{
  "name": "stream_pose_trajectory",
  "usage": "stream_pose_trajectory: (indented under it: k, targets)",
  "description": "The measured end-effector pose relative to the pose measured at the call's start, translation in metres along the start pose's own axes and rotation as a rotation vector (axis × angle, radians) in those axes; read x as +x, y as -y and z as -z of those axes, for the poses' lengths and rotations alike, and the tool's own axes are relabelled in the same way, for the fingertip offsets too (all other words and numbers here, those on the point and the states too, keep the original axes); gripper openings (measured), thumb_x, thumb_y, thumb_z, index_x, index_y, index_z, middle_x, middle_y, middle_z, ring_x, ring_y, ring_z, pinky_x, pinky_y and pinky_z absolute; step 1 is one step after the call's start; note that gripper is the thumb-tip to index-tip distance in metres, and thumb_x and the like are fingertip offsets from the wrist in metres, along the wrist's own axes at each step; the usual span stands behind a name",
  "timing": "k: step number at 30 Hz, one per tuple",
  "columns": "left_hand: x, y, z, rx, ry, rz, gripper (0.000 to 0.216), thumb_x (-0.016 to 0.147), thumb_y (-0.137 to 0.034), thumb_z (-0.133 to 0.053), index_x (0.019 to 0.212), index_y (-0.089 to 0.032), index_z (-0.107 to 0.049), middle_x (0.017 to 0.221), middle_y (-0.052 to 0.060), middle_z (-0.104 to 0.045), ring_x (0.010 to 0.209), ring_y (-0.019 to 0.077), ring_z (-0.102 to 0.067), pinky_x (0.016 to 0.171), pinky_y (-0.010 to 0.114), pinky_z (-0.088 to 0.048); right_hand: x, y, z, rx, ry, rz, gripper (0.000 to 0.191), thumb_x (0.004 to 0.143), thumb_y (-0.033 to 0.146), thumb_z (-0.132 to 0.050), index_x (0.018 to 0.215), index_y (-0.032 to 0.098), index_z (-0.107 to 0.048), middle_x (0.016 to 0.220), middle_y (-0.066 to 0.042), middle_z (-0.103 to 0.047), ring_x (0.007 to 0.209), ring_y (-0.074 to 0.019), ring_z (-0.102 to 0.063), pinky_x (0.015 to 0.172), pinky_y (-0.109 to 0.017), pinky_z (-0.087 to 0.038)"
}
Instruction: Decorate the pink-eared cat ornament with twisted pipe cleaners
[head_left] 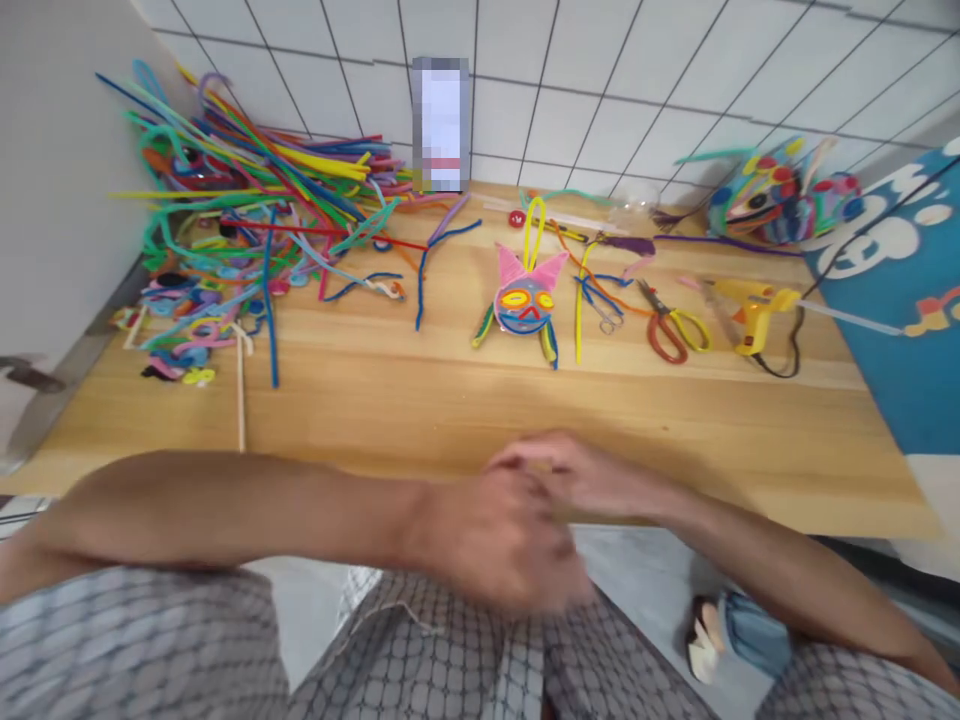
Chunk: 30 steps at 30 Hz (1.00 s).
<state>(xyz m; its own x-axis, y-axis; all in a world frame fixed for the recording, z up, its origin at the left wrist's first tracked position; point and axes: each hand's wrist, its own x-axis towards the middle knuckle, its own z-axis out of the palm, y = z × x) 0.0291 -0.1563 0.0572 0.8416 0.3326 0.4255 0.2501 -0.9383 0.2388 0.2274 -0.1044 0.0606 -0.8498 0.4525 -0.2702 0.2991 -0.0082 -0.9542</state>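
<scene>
My left hand [499, 545] and my right hand [581, 475] meet over my lap, just in front of the near edge of the wooden table [450, 400]. Both are smeared by motion, so their fingers cannot be read and nothing shows in them. The right hand lies partly behind the left. Farther back on the table lies a pipe-cleaner cat face [526, 295] with pink ears and a yellow loop. Red-and-yellow scissors [671, 328] and a yellow glue gun [754, 310] lie to its right.
A big heap of coloured pipe cleaners [247, 210] fills the table's far left. A colourful pipe-cleaner figure [776, 190] sits at the far right by the tiled wall. A blue mat [900, 330] covers the floor on the right. A wooden stick [241, 390] lies near the left.
</scene>
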Motion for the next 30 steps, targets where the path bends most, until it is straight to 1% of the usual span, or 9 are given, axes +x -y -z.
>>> stream_pose_trajectory:
  k: [1, 3, 6, 8, 15, 19, 22, 27, 30]
  targets:
    - [-0.013, 0.009, 0.004, -0.002, -0.013, 0.021, 0.029, 0.105, -0.031, -0.056, 0.078, -0.023, -0.063, 0.067, 0.000, -0.065, 0.061, 0.0134, -0.060, 0.062, 0.027, -0.050, -0.006, -0.006, 0.006, -0.060, -0.097, -0.023, 0.032, 0.102, 0.041, -0.062, 0.120, 0.019, -0.077, 0.116, -0.007, -0.080, 0.104, -0.0212, -0.075, 0.091, -0.033, -0.058]
    - [-0.041, 0.031, 0.012, 0.094, -0.054, 0.299, 0.024, 0.105, -0.026, -0.055, 0.083, -0.020, -0.062, 0.070, 0.000, -0.066, 0.063, 0.0139, -0.062, 0.061, 0.027, -0.048, -0.011, -0.015, 0.014, -0.114, -0.217, -0.068, 0.030, 0.098, 0.038, -0.067, 0.119, 0.019, -0.076, 0.115, -0.008, -0.080, 0.103, -0.0215, -0.075, 0.088, -0.033, -0.058]
    - [-0.068, 0.061, 0.018, 0.199, 0.109, 0.728, 0.016, 0.103, -0.032, -0.059, 0.109, -0.018, -0.064, 0.100, 0.007, -0.074, 0.082, 0.0196, -0.070, 0.065, 0.029, -0.051, -0.009, -0.024, 0.017, -0.103, -0.228, -0.099, 0.029, 0.096, 0.037, -0.068, 0.116, 0.019, -0.077, 0.110, -0.008, -0.080, 0.099, -0.0212, -0.075, 0.088, -0.034, -0.058]
    - [-0.069, 0.072, 0.016, 0.178, 0.227, 0.839, 0.019, 0.103, -0.034, -0.059, 0.113, -0.018, -0.063, 0.110, 0.009, -0.072, 0.090, 0.0221, -0.071, 0.070, 0.031, -0.053, -0.004, -0.025, 0.014, -0.094, -0.223, -0.095, 0.027, 0.095, 0.036, -0.069, 0.115, 0.019, -0.077, 0.108, -0.007, -0.080, 0.097, -0.0203, -0.075, 0.087, -0.033, -0.058]
    - [-0.040, 0.088, 0.014, 0.061, 0.425, 0.794, 0.026, 0.108, -0.024, -0.041, 0.104, -0.017, -0.065, 0.108, 0.011, -0.071, 0.098, 0.0260, -0.070, 0.082, 0.036, -0.054, 0.006, -0.017, 0.002, -0.256, -0.197, 0.005, 0.021, 0.098, 0.028, -0.068, 0.114, 0.018, -0.077, 0.108, -0.007, -0.081, 0.096, -0.0194, -0.076, 0.089, -0.032, -0.056]
    - [-0.057, 0.096, 0.030, -0.023, 0.270, 0.897, 0.020, 0.105, -0.027, -0.046, 0.103, -0.019, -0.065, 0.098, 0.007, -0.072, 0.089, 0.0227, -0.068, 0.080, 0.033, -0.052, 0.008, -0.009, -0.002, -0.441, -0.151, 0.099, 0.020, 0.101, 0.025, -0.065, 0.116, 0.019, -0.076, 0.109, -0.008, -0.080, 0.101, -0.0208, -0.075, 0.095, -0.034, -0.055]
    - [-0.073, 0.088, 0.037, -0.109, 0.191, 0.910, 0.017, 0.103, -0.027, -0.048, 0.100, -0.021, -0.064, 0.091, 0.003, -0.070, 0.083, 0.0189, -0.066, 0.078, 0.029, -0.051, 0.013, -0.006, -0.003, -0.494, -0.114, 0.146, 0.019, 0.103, 0.024, -0.063, 0.117, 0.018, -0.076, 0.110, -0.009, -0.080, 0.103, -0.0202, -0.074, 0.097, -0.033, -0.054]
    - [-0.086, 0.063, 0.029, -0.085, 0.352, 0.753, 0.022, 0.105, -0.022, -0.044, 0.098, -0.020, -0.064, 0.095, 0.004, -0.068, 0.085, 0.0175, -0.066, 0.075, 0.027, -0.050, 0.021, -0.011, -0.002, -0.528, -0.088, 0.197, 0.020, 0.104, 0.023, -0.063, 0.117, 0.018, -0.076, 0.110, -0.010, -0.080, 0.104, -0.0200, -0.074, 0.097, -0.033, -0.055]
    - [-0.092, 0.056, 0.019, 0.038, 0.360, 0.665, 0.025, 0.107, -0.022, -0.041, 0.093, -0.020, -0.062, 0.092, 0.005, -0.067, 0.081, 0.0188, -0.064, 0.071, 0.028, -0.049, 0.024, -0.018, -0.003, -0.524, -0.093, 0.237, 0.019, 0.105, 0.023, -0.061, 0.116, 0.017, -0.076, 0.107, -0.009, -0.081, 0.100, -0.0196, -0.074, 0.095, -0.033, -0.055]
